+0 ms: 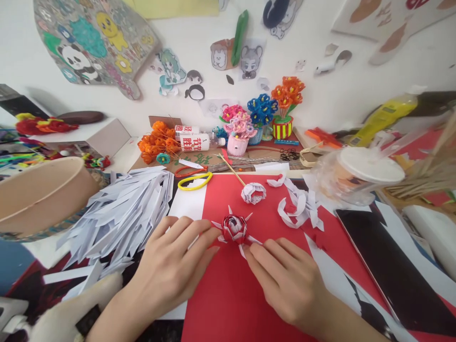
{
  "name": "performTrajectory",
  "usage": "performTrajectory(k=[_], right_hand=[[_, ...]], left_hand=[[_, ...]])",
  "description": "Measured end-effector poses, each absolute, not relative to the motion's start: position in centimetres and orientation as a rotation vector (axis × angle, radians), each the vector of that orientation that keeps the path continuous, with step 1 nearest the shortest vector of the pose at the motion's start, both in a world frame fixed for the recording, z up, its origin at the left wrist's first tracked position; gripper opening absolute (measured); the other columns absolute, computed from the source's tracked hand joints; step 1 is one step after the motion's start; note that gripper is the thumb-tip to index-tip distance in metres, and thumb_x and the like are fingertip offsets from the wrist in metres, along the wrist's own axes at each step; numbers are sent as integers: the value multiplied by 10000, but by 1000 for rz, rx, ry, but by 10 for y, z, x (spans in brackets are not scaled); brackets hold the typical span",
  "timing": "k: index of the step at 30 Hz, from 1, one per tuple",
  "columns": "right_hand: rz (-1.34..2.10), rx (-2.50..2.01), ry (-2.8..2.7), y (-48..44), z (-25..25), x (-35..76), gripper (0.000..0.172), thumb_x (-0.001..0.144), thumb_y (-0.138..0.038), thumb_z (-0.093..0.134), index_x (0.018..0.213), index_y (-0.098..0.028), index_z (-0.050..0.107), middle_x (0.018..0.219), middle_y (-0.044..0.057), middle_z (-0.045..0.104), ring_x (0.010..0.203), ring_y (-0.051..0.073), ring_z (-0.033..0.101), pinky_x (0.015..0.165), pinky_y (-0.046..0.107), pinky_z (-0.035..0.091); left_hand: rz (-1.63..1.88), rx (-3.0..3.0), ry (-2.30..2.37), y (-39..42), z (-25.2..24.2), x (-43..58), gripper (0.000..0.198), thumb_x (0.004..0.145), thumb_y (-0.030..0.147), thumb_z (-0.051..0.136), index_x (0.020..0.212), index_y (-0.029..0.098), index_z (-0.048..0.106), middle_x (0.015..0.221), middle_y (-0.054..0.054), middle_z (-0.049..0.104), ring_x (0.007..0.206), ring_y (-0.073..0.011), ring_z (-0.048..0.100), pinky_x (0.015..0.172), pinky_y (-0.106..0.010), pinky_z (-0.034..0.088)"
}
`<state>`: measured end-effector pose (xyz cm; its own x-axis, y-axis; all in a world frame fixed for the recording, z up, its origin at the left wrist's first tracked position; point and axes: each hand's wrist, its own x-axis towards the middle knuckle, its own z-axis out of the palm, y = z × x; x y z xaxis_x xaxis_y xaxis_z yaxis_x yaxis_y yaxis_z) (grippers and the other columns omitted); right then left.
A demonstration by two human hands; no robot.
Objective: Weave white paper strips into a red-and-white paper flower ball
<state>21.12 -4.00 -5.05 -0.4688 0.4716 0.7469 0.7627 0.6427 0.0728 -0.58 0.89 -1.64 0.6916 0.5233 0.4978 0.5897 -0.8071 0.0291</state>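
A red and white paper flower [234, 229] lies on the red sheet [228, 294], with pointed white strip ends sticking out around it. At its left side, my left hand [180, 256] is closed, fingers bent and fingertips at a strip end. My right hand [288, 275] pinches the strip end at the flower's lower right. Just beyond lies a white paper flower [253, 193] on a thin wooden stick [233, 171]. Curled white paper strips [301, 204] lie to the right of both flowers.
A heap of folded white paper strips [131, 209] lies left, by a round beige container [42, 194]. Yellow-handled scissors [195, 181] rest beyond my left hand. At right are a dark phone-like slab [388, 266] and a lidded cup [370, 166]. Small flower pots [238, 145] stand along the wall.
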Motion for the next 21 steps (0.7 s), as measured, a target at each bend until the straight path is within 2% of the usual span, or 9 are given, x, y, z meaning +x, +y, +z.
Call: performTrajectory(k=[6,10,13,16,21], right_hand=[[-413,-1021,-2053,-38,-47,215,198,853,60,571,799,-52,726,685,124,721,614,218,610,570,378,445],[-242,-1076,-1908,-38,-42,216,161,869,23,597,877,-93,708,770,105,722,685,201,642,609,339,485],[36,-1143,-1752,-37,-36,217,129,894,-46,601,886,-145,683,809,66,691,673,156,624,592,285,496],[342,-1188,-1624,-36,-31,218,114,901,-111,600,831,-189,644,772,24,638,599,128,555,543,267,478],[625,-1168,-1506,-34,-32,219,125,902,-161,603,794,-218,631,766,16,615,649,154,567,553,280,488]], left_hand=[[-853,-2863,-991,18,-24,-4,108,978,189,562,1018,208,660,966,-35,684,816,-178,561,717,-321,350],[-1111,-3067,-1170,21,-20,3,58,957,176,602,978,205,648,962,-23,666,874,-163,562,795,-301,407],[-1324,-3252,-1337,22,-14,8,33,955,198,601,942,196,631,945,-23,659,901,-162,576,831,-302,430],[-1421,-3349,-1510,20,-11,12,118,973,246,557,893,189,622,894,-23,651,882,-167,569,822,-309,426],[-1538,-3380,-1796,16,-12,18,262,969,360,550,803,171,623,840,-31,629,811,-162,548,734,-278,420]])
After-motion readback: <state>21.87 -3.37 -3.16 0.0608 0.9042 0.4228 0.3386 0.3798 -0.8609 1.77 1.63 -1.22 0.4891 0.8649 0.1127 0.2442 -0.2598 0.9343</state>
